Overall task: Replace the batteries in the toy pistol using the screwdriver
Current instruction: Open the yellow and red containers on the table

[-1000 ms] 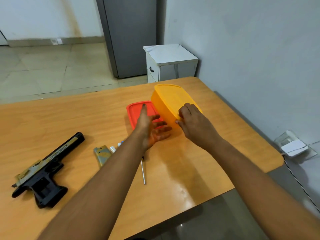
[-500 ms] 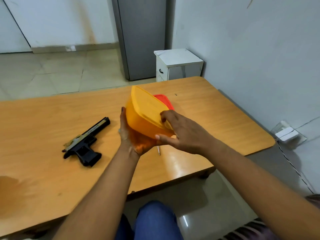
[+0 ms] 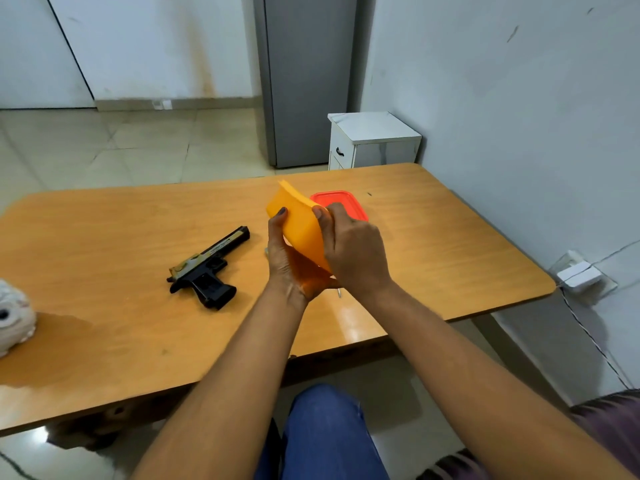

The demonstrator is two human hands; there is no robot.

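Both hands are wrapped around the yellow tub (image 3: 300, 227), holding it up off the table and tipped on its side. The left hand (image 3: 289, 258) cups it from below and the left, thumb up along the side. The right hand (image 3: 353, 251) curls over the right edge, fingertips hooked on the rim. Can't see what's inside it, if anything.

Right behind the tub the red lid (image 3: 346, 202) lies flat on the table. A thin bit of metal (image 3: 339, 292) pokes out just under the right wrist, too hidden to tell what it is.

The toy pistol (image 3: 207, 268) lies on its side to the left of the hands, well apart from them, barrel pointing toward the far edge.

The table (image 3: 450, 258) is glossy orange-brown wood with rounded corners. A white roll of something (image 3: 14, 317) sits at its far left edge. Behind it there's a small white cabinet (image 3: 374, 140), a grey door (image 3: 308, 77), pale floor tiles and a white wall on the right.
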